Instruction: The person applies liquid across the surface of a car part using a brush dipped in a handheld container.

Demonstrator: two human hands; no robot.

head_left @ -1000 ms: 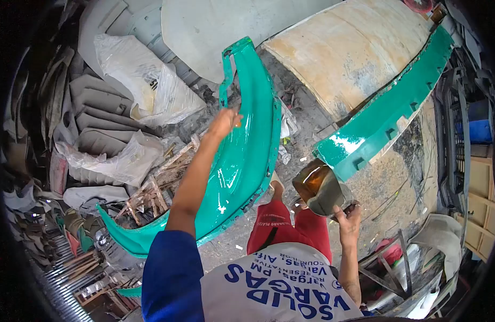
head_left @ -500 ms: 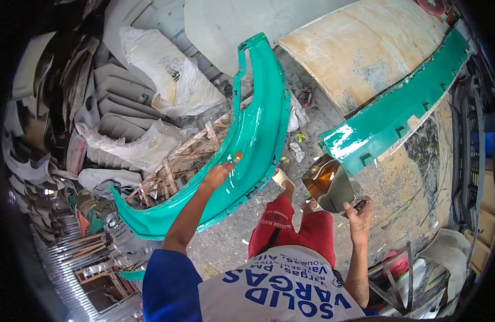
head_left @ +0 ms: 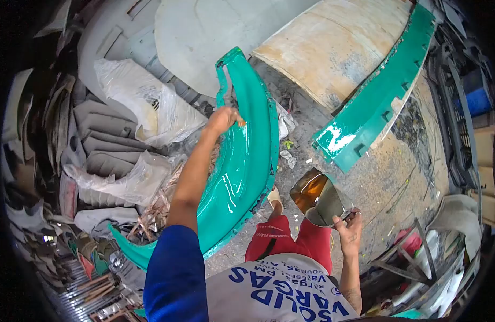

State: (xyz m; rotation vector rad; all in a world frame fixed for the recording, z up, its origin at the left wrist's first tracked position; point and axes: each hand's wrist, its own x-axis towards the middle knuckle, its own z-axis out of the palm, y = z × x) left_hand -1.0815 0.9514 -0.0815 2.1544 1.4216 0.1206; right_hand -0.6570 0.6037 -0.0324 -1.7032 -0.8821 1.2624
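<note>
Left hand (head_left: 222, 120) has shifted up the green panel (head_left: 253, 155), fingers together on an orange piece (head_left: 241, 123); beneath, the panel looks stiff, slick. Right hand (head_left: 349, 222) clamps the can (head_left: 328, 204) at its near edge, probably the steadiest hold.

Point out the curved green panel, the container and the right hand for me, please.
Curved green panel (head_left: 251, 166): head view, on its glossy face.
Container (head_left: 326, 204): head view, on its grey surface.
Right hand (head_left: 350, 229): head view, on the middle of the hand.

A floor gap (head_left: 306, 131) parts the curved panel (head_left: 255, 145) from the straight panel (head_left: 384, 94), the jug (head_left: 327, 203) obstructing its near end.
</note>
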